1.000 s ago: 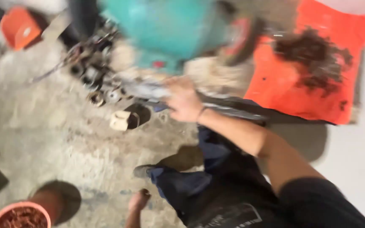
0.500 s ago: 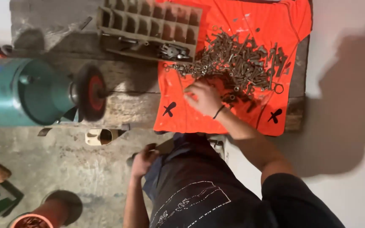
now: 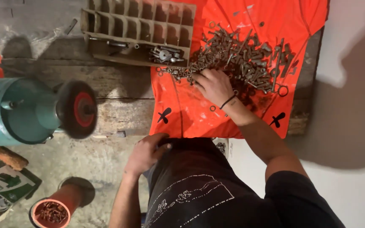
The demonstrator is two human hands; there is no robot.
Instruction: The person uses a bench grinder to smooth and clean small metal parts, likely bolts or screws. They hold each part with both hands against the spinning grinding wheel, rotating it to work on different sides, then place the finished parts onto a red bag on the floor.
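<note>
A heap of rusty bolts, nuts and washers (image 3: 246,59) lies on an orange cloth (image 3: 182,105) spread over a wooden bench. My right hand (image 3: 213,85) rests palm down on the near left edge of the heap, fingers curled into the hardware; whether it grips a piece is hidden. My left hand (image 3: 146,153) lies low against my dark trousers by the bench's front edge, holding nothing I can see.
A wooden compartment tray (image 3: 138,31) with a few metal parts stands behind the cloth at the left. A teal bench grinder with a dark wheel (image 3: 77,109) sits at the left. On the floor are an orange pot of small parts (image 3: 50,211) and a green-and-white box (image 3: 7,185).
The view swung from the grinder and floor to the bench with the orange cloth. My right hand moved onto the heap of hardware and shifted slightly left; my left hand came up to my thigh.
</note>
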